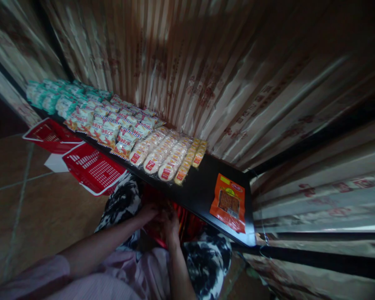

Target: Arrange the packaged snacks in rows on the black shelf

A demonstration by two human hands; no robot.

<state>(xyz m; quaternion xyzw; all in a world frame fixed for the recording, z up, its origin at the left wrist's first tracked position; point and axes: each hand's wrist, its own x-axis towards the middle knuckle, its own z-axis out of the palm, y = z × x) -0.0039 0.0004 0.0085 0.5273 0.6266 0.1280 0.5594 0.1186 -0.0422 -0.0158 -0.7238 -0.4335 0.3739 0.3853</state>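
Note:
My left hand (149,211) and my right hand (171,225) are close together between my knees, just under the front edge of the black shelf (203,189). Both reach into a dark red area with shiny red wrapping (185,218), perhaps packets in a basket; its kind is unclear. My fingers look curled inward, but dim light and the hands themselves hide what they hold. On the shelf above, closest to my hands, stand rows of round white packaged cakes or crackers (167,173) and narrow yellow packets (181,171).
An orange snack packet (228,203) lies at the shelf's right end. White-and-orange snack bags (106,130) and green-and-white bags (64,106) fill the left part. Red baskets (95,166) are on the left, above the tiled floor (59,212). Pleated printed sheeting (187,62) hangs behind.

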